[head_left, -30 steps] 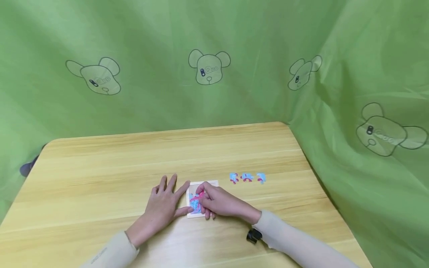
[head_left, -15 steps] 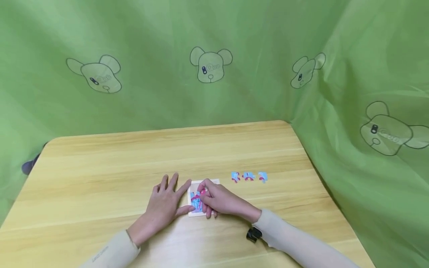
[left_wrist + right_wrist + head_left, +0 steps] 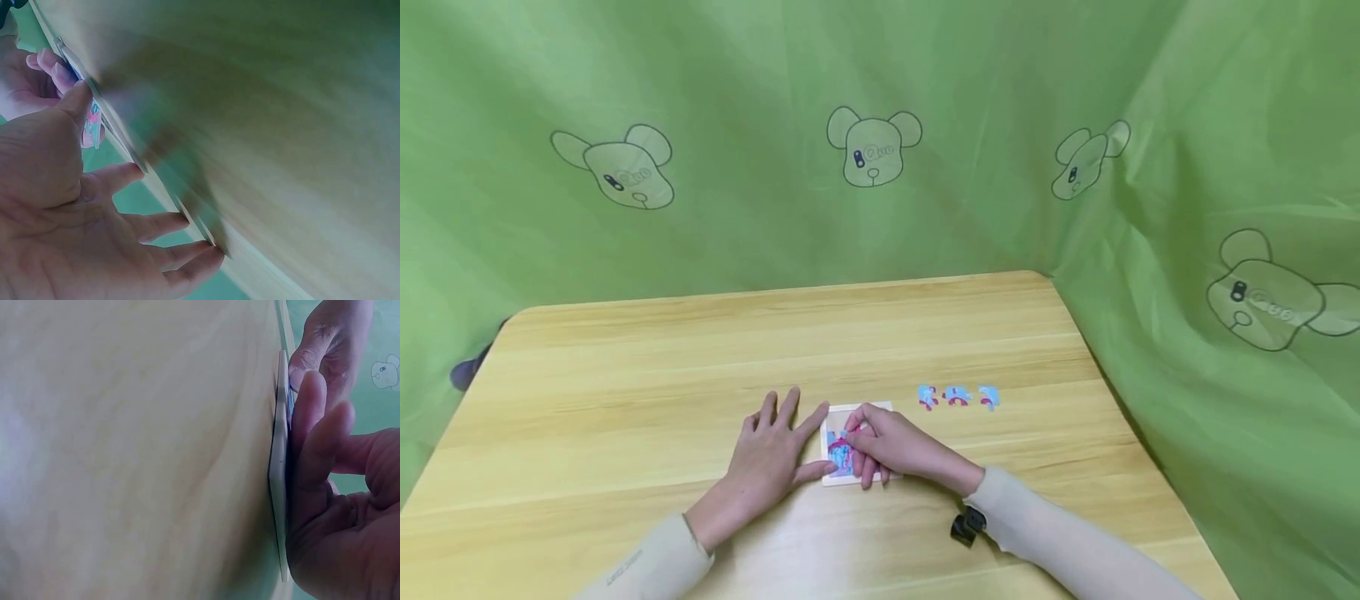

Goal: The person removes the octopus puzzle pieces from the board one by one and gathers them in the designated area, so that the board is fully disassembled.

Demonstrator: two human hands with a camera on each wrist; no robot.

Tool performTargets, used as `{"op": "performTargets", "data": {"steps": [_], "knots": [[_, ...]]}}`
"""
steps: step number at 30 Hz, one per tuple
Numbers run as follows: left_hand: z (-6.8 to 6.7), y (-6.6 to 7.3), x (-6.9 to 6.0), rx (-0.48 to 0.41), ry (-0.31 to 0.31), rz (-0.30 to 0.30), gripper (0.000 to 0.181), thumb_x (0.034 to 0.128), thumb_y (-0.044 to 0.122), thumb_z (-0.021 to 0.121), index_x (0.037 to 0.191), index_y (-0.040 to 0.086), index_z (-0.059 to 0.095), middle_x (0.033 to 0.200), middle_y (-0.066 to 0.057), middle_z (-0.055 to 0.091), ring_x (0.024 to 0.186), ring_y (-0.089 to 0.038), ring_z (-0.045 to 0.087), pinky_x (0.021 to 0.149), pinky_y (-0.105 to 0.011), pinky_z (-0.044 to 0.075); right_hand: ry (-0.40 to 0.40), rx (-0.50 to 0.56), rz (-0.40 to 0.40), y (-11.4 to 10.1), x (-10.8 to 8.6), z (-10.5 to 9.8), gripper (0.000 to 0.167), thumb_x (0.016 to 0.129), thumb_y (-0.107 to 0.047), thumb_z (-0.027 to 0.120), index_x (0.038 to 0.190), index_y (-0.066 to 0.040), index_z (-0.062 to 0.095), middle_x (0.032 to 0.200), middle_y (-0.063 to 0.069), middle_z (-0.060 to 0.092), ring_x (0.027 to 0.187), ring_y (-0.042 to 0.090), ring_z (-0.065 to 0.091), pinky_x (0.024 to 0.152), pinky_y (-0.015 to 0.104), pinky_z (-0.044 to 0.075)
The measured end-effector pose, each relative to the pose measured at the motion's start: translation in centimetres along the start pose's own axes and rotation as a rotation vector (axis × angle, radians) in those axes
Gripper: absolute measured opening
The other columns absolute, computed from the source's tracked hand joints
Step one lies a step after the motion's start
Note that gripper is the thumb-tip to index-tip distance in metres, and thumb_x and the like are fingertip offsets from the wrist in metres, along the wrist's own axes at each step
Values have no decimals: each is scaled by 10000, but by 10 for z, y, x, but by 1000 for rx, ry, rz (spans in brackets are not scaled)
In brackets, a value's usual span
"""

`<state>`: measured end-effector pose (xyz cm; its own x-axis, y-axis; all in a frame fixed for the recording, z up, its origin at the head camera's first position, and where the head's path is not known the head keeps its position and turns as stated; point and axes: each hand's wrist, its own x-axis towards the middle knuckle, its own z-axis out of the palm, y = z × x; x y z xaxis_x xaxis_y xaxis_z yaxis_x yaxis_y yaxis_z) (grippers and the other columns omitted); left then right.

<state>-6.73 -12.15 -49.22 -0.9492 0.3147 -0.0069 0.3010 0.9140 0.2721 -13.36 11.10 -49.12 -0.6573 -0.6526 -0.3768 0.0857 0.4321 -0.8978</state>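
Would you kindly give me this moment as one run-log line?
left hand: spread, touches puzzle frame | right hand: pinches puzzle piece over frame | frame: partly filled | three loose pieces: on table, right of frame

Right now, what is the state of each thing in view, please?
Puzzle frame: flat on the table, partly filled.
Held piece: pinched by the right hand, partly hidden.
Right hand: fingers curled.
Left hand: fingers spread, touching the puzzle frame.
Three loose pieces: in a row, apart.
Green curtain: hanging, creased.
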Motion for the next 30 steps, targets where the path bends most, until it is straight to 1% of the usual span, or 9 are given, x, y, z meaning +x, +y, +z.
{"op": "performTargets", "data": {"steps": [4, 10, 17, 22, 27, 30], "knots": [[0, 0, -2, 5, 8, -4, 796, 992, 625, 713, 1633, 186, 542, 1634, -324, 424, 1457, -627, 398, 1070, -694, 469, -9, 21, 7, 1, 2, 1, 147, 1147, -180, 584, 1168, -35, 599, 781, 132, 755, 573, 199, 715, 458, 240, 514], [1, 1, 0, 23, 30, 1, 763, 1001, 606, 714, 1614, 177, 567, 1612, -324, 448, 1428, -622, 429, 1041, -672, 491, -12, 32, 8, 2, 4, 0, 155, 1139, -180, 596, 1133, -27, 625, 786, 129, 754, 583, 189, 720, 465, 235, 517], [0, 2, 1, 39, 33, 8, 769, 997, 606, 717, 1612, 170, 568, 1604, -326, 450, 1417, -612, 439, 1029, -662, 504, -27, 137, 52, 2, 4, -3, 136, 1119, -125, 578, 1113, -4, 639, 769, 100, 736, 586, 146, 699, 497, 225, 524], [0, 2, 0, 41, 31, 2, 768, 995, 603, 721, 1613, 174, 568, 1607, -325, 449, 1421, -609, 436, 1031, -662, 501, -42, 159, 51, 0, 5, -5, 144, 1106, -116, 583, 1123, 13, 648, 782, 95, 736, 598, 134, 701, 515, 217, 534], [0, 2, 1, 43, 33, 4, 773, 990, 605, 725, 1613, 175, 568, 1602, -330, 454, 1412, -613, 446, 1024, -661, 506, -20, 175, 39, 3, 2, -7, 165, 1104, -147, 611, 1123, 7, 666, 819, 99, 734, 623, 129, 695, 529, 216, 538], [1, 2, 1, 46, 39, 5, 775, 988, 610, 725, 1610, 175, 571, 1601, -333, 457, 1405, -614, 455, 1019, -658, 510, 7, 197, 16, 4, -4, -10, 169, 1103, -166, 642, 1110, 2, 658, 833, 93, 721, 624, 110, 645, 526, 204, 507]]}}
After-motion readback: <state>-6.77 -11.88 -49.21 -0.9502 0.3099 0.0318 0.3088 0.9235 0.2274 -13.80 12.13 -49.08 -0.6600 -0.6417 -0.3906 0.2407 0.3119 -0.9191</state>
